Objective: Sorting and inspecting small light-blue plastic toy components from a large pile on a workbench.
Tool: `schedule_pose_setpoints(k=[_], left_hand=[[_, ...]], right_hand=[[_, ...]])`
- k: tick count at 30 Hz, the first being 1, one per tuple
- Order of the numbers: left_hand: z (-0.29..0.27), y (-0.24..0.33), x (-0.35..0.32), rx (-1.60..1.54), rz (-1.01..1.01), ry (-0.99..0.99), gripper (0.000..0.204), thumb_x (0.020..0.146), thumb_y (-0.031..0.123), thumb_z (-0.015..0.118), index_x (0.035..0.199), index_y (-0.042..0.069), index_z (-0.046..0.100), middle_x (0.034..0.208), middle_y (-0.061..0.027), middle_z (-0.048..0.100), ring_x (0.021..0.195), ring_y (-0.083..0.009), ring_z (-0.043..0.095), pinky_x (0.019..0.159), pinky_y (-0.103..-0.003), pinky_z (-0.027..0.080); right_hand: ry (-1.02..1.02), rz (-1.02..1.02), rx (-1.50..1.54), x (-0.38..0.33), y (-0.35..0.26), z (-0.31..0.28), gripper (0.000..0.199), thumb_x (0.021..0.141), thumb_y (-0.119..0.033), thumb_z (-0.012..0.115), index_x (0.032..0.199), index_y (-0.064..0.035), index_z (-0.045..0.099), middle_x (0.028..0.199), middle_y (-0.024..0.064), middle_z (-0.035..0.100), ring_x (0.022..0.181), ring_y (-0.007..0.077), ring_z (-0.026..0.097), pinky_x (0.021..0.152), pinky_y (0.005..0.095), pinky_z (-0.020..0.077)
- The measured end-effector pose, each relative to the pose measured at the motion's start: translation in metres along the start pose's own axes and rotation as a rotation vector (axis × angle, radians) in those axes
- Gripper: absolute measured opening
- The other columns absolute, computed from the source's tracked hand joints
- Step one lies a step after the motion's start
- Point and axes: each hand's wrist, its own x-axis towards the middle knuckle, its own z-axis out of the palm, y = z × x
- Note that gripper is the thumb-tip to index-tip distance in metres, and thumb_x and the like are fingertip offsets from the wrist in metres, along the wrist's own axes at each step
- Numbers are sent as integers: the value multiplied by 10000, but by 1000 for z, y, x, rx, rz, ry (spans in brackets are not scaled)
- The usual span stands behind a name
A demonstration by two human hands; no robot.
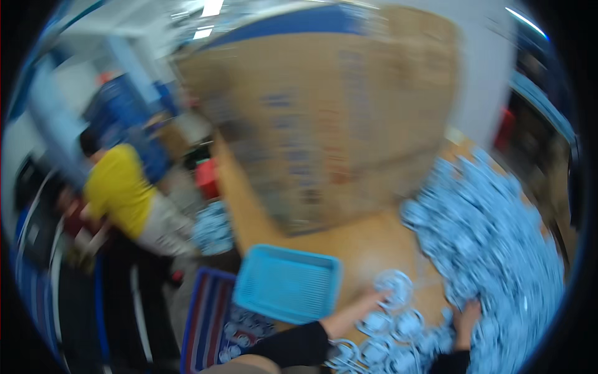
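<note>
Blurred view, head swinging. The left hand (358, 310), dark sleeve behind it, stretches flat over the brown wooden bench (367, 243), fingers spread and touching a pale blue, ring-shaped plastic-wrapped packet (394, 285); whether it grips, I cannot tell. The right hand (466, 319) presses into the edge of the big heap of pale blue packets (492, 249) at the right, fingers buried, so its grip is unclear. A turquoise plastic basket (288, 283) sits just left, large cardboard boxes (330, 118) behind. A person in a yellow top (118, 187) bends at far left.
</note>
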Motion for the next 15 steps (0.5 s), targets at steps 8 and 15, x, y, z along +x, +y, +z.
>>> schedule_pose_setpoints(k=[8,15], left_hand=[[-48,0,-59,-230,19,-78,518,829,316,658,1230,117,396,1009,-80,587,860,-187,638,649,-366,545],[-52,21,-114,-425,101,-169,474,867,370,611,1222,129,409,1035,-35,592,873,-141,636,657,-299,537]], right_hand=[[-129,-101,-104,-20,-147,-79,595,847,-365,556,1237,74,462,973,227,622,847,363,597,754,413,476],[-18,-445,49,-55,-177,-67,278,841,-203,455,820,10,633,857,249,608,804,407,574,755,495,442]])
